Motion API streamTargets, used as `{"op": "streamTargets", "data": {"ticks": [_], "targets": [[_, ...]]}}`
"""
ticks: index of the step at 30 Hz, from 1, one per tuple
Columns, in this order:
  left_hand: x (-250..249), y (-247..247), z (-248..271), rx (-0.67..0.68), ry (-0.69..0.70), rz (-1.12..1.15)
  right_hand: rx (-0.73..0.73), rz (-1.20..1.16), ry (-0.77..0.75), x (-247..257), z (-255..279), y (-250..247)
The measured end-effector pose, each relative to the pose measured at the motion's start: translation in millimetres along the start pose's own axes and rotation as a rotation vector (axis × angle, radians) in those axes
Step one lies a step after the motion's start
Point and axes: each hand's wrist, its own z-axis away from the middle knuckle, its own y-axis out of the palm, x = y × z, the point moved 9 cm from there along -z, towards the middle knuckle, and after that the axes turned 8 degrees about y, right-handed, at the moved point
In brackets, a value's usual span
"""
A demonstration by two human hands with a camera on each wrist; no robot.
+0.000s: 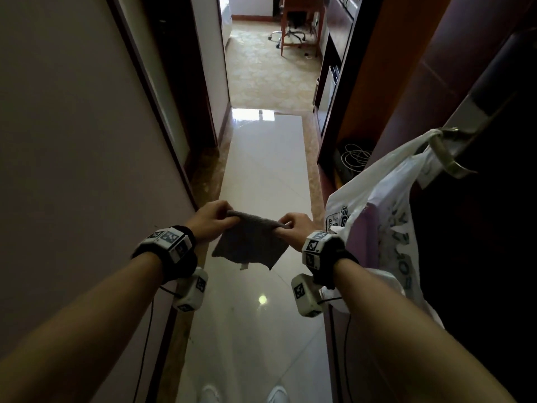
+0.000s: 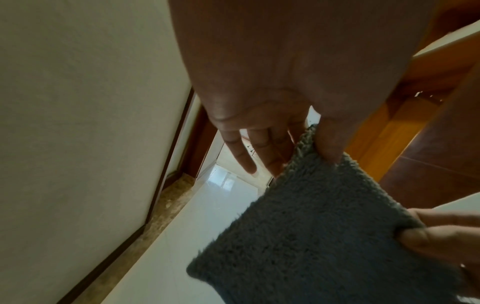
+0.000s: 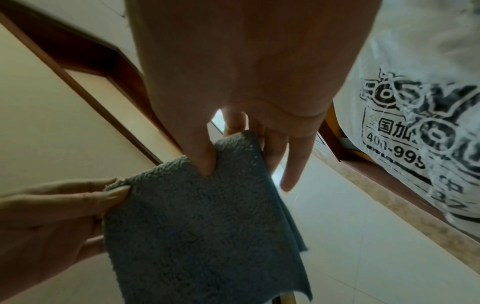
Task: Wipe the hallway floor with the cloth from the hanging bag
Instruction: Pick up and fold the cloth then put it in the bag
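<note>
Cloth (image 1: 250, 241) outside hanging bag (image 1: 386, 216), pinched by both hands

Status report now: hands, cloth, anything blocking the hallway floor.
Left hand and right hand each pinch a top corner of the grey cloth. Cloth out of hanging bag, held above floor. Nothing seen lying on the hallway tiles.

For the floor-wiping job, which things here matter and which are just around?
Part of the job:
grey cloth, pinched at its top corners by the left hand and right hand
white plastic bag hanging on the door handle
hallway floor

Just around:
office chair
wooden desk
coiled cable
</note>
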Motion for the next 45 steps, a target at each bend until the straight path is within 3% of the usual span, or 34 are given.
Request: {"op": "streamTargets", "data": {"ticks": [5, 8, 14, 17, 21, 28, 33, 37, 39, 42, 45], "targets": [[-1.8, 4.3, 36.8, 0.071, -0.058, 0.054, 0.081, -0.017, 0.007, 3.3, 37.6, 16.1], [-6.2, -7.2, 62.1, 0.002, -0.024, 0.036, 0.063, -0.123, 0.034, 6.2, 59.9, 25.0], [2.2, -15.2, 122.4, -0.075, -0.031, 0.226, 0.019, -0.406, 0.162, -2.5, 110.2, 49.5], [3.8, -16.8, 149.5, -0.119, -0.038, 0.24, 0.122, -0.49, 0.223, -8.4, 144.9, 76.1], [-2.3, -15.3, 173.1, -0.12, -0.019, 0.159, 0.205, -0.362, 0.184, -12.7, 180.3, 103.1], [-26.3, -14.7, 189.2, -0.064, -0.028, -0.011, 0.079, 0.141, 0.04, 4.4, 205.6, 92.4], [-59.8, 4.9, 199.3, 0.123, -0.053, 0.006, 0.054, 0.026, 0.007, 6.7, 232.4, 57.0], [-79.1, 42.3, 225.4, 0.426, -0.145, 0.182, 0.036, -0.06, 0.055, -13.3, 246.4, 35.0], [-84.4, 56.6, 230.3, 0.519, -0.117, 0.023, 0.033, -0.062, 0.05, -20.5, 252.0, 27.8], [-90.8, 75.0, 227.8, 0.571, -0.048, -0.259, 0.101, -0.077, 0.052, -29.9, 260.9, 23.3], [-93.9, 89.0, 222.0, 0.595, 0.007, -0.385, 0.093, -0.047, 0.077, -44.3, 267.5, 14.7]]}}
